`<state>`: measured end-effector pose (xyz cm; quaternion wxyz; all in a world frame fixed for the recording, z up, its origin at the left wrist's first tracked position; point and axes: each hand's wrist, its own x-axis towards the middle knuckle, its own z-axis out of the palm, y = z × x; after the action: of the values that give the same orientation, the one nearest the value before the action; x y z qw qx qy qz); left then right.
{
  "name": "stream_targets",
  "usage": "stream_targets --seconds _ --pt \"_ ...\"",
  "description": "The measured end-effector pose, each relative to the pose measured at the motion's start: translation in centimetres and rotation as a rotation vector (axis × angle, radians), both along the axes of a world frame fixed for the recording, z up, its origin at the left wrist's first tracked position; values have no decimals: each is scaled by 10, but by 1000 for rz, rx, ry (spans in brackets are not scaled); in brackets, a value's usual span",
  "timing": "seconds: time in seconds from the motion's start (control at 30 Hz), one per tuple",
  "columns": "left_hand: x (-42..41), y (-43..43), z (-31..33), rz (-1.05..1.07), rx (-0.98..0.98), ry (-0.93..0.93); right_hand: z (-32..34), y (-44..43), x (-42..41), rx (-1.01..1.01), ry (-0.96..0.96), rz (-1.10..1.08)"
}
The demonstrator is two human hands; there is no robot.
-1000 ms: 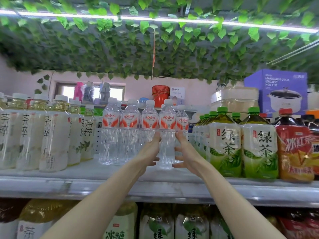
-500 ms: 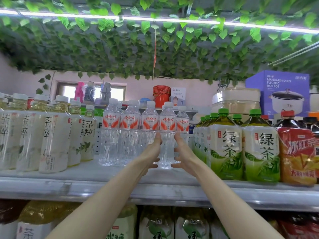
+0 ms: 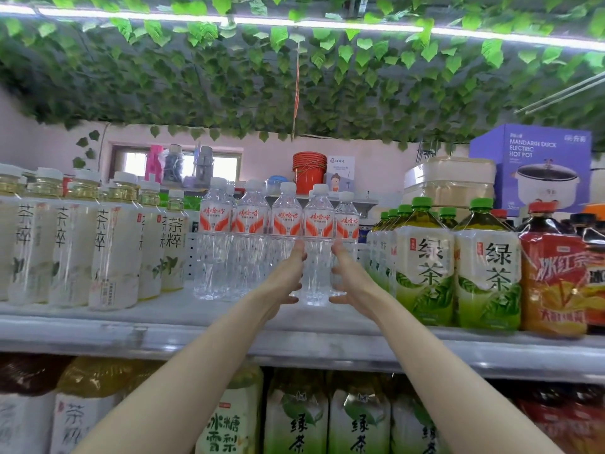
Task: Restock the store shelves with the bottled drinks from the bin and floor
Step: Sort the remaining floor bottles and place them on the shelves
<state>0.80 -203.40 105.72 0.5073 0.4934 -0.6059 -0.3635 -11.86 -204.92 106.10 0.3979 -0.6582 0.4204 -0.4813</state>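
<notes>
A clear water bottle [image 3: 319, 231] with a red-and-white label and white cap stands upright on the upper shelf [image 3: 203, 335], at the right front of a row of like water bottles [image 3: 250, 234]. My left hand [image 3: 287, 280] lies against its left side and my right hand [image 3: 349, 280] against its right side. The fingers of both point straight up along the bottle, with the thumbs low near its base. The bottle's bottom rests on the shelf.
Pale tea bottles [image 3: 111, 250] fill the shelf's left part; green tea bottles [image 3: 424, 267] and red iced-tea bottles [image 3: 553, 280] stand close on the right. More large bottles [image 3: 294, 417] sit on the shelf below. A hot pot box [image 3: 537, 168] and leafy garlands are above.
Both hands stay on either side of the same water bottle, which remains upright on the shelf. Only the view has shifted slightly.
</notes>
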Motion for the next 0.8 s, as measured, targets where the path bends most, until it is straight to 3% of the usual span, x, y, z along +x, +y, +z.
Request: stream_targets --seconds 0.37,0.6,0.8 --pt "11 88 -29 -44 -294 47 -24 84 -22 -283 -69 -176" --pt "15 151 -92 -86 -271 44 -86 151 -34 -256 -104 -233" --pt "5 188 -192 -129 -92 68 -189 194 -45 -87 -57 -295"
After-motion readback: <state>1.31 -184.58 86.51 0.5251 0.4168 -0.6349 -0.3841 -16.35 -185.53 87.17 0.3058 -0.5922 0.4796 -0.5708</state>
